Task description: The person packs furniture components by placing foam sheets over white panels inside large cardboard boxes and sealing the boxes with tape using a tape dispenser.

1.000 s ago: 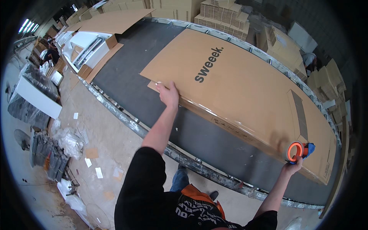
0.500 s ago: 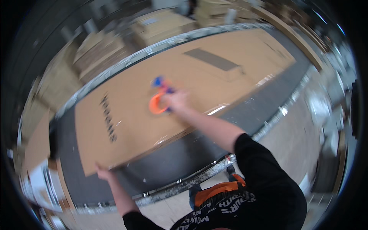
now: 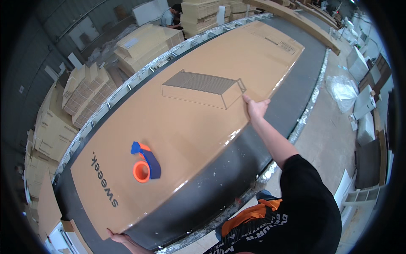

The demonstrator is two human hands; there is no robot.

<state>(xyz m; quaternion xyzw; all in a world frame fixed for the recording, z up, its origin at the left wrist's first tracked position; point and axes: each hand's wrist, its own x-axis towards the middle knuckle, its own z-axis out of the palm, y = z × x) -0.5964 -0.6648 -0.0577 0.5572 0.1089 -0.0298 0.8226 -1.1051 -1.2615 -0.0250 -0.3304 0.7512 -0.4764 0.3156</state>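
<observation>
A person (image 3: pixel 311 199) in a black T-shirt (image 3: pixel 315 211) stands at a dark conveyor belt (image 3: pixel 306 74), the left hand (image 3: pixel 119 237) at the near left corner of a long, flat cardboard box (image 3: pixel 190 131), the right hand (image 3: pixel 256 109) on its near edge. An orange-and-blue tape dispenser (image 3: pixel 152 164) lies on the box. Across the belt, a co-worker (image 3: pixel 168 19) bends beside stacked cartons (image 3: pixel 198 19).

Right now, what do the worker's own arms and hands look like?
Both the left hand and right hand look ungloved. The right forearm is bare, with no watch or band visible. A plain black short sleeve ends near the elbow, part of a black T-shirt with white lettering. The left sleeve is out of view.
</observation>
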